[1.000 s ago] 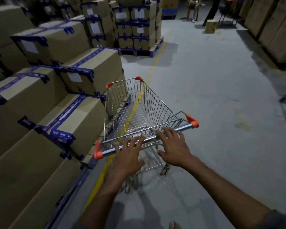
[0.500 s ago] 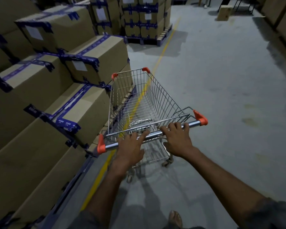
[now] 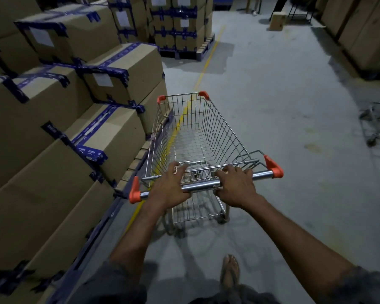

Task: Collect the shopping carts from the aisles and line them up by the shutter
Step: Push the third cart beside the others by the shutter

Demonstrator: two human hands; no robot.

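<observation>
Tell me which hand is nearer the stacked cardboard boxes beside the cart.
Left. The left hand grips the cart handle toward its box-side end, closer to the stacked cardboard boxes. The right hand holds the handle farther along, toward the open aisle.

Second cart point(image 3: 376, 121) cut off by right edge; far aisle end dim.
</observation>
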